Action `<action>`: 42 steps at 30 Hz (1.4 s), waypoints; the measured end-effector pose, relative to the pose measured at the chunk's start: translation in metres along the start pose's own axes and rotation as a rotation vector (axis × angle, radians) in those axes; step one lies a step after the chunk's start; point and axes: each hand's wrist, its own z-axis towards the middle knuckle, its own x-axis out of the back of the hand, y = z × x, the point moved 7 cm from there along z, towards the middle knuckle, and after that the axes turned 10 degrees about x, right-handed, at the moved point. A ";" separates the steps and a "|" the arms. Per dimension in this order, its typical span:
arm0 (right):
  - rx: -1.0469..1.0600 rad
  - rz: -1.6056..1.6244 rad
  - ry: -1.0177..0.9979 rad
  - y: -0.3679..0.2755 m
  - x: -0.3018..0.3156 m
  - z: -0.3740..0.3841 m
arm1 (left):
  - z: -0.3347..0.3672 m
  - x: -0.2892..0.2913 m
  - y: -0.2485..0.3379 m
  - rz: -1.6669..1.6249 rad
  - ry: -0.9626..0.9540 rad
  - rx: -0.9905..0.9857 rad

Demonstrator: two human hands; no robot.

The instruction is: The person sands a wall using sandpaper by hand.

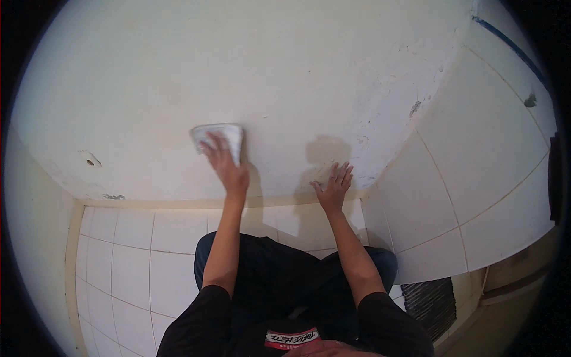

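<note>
A folded white cloth [234, 134] lies against the pale wall [178, 65], pressed there by my left hand [225, 166]. The fingers of that hand stretch over the cloth and look slightly smeared by motion. To the right and a little lower, my right hand [334, 189] rests on the wall with its fingers spread and nothing in it. My shadow falls on the wall around and above the right hand.
Scuffed, peeling patches [414, 108] mark the wall's right side. At the left is a small hole [90, 162]. White tiles cover the floor [172, 232] and a slab [452, 178] on the right. A dark ribbed mat [429, 306] lies at the lower right.
</note>
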 end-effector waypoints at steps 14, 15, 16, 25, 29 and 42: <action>0.010 0.014 0.011 -0.003 0.001 0.002 | -0.084 -0.072 0.037 0.173 -0.413 -0.341; 0.007 0.014 0.012 -0.003 0.001 0.002 | -0.072 -0.063 0.031 0.198 -0.353 -0.318; 0.004 0.018 0.003 -0.004 0.001 0.003 | -0.060 -0.054 0.022 0.239 -0.282 -0.322; 0.010 0.010 -0.016 -0.005 0.001 0.002 | 0.022 0.047 -0.058 0.098 0.133 0.066; 0.014 -0.008 -0.011 -0.006 0.001 0.003 | 0.019 0.045 -0.060 -0.009 0.149 0.045; -0.002 0.001 -0.021 -0.006 0.001 0.004 | -0.078 -0.061 0.023 0.218 -0.405 -0.249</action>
